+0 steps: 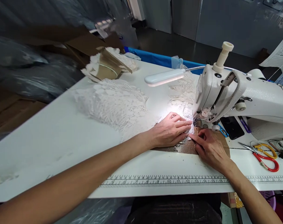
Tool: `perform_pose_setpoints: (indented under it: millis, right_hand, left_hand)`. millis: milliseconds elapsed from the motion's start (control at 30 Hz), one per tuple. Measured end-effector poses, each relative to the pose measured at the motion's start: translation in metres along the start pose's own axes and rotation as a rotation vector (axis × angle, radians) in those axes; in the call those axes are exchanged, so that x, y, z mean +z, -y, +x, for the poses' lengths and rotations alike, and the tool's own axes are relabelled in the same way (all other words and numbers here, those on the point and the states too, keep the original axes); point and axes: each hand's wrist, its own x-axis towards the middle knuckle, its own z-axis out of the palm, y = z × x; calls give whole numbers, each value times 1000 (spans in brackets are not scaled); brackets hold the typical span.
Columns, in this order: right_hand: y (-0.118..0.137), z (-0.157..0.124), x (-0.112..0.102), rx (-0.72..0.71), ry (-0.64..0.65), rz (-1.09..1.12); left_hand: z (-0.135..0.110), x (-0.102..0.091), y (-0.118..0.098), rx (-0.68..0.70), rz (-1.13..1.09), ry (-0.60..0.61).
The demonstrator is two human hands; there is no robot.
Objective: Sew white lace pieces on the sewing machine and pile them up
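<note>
My left hand (pixel 172 129) lies flat on a piece of white lace (pixel 163 118), fingers stretched towards the needle area of a white sewing machine (pixel 222 90). With its index finger extended, my right hand (pixel 209 146) touches the near edge of that lace. Its other fingers are partly curled over a brown plate (pixel 225 144). The lace spreads left across the table in a loose heap (pixel 115 102), and more lace trim (pixel 184 85) lies behind the needle. A lamp (pixel 164 77) lights the spot; my fingers hide part of the lace.
Right of my right hand lie red-and-yellow-handled scissors (pixel 265 155), a black phone (pixel 232 127) and small blue snips (pixel 223 130). A printed ruler (pixel 169 181) runs along the front of the white table (pixel 96 127). A lace-wrapped cardboard piece (pixel 108 67) sits at the back left, beside plastic-covered boxes.
</note>
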Motion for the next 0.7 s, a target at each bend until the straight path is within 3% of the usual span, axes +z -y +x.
perform_pose_setpoints:
  millis: [700]
  right_hand:
    - [-3,-1,5,-5,-55,47]
  left_hand:
    - [2,2,7,52,-48,9]
